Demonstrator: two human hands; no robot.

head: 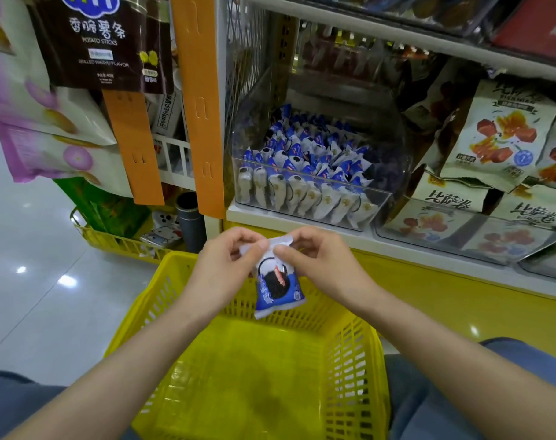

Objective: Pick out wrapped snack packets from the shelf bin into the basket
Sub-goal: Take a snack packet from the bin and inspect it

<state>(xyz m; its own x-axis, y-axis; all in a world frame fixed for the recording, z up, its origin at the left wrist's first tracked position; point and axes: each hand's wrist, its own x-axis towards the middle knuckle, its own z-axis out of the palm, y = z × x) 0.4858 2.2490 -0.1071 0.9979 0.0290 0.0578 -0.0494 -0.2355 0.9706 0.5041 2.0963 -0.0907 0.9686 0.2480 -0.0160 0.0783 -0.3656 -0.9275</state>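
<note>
Both my hands meet in the middle of the frame and share one blue-and-white snack packet (278, 287). My left hand (225, 265) pinches the left corner of its white top seal, thumb and fingers curled. My right hand (314, 258) pinches the right side of the seal the same way. The packet hangs down from this grip, just above the far wall of a yellow basket (375, 360). The basket fills the lower middle of the frame, between my legs in blue trousers. Above my hands, in the upper middle, a clear shelf bin (302, 173) sits on a white shelf (302, 222). It is full of matching packets (308, 154), one row standing upright against its front wall. At the right lie pale snack bags (499, 134) with red pictures. At the upper left a dark bag (102, 39) marked potato sticks hangs beside an orange strip (200, 100)
</note>
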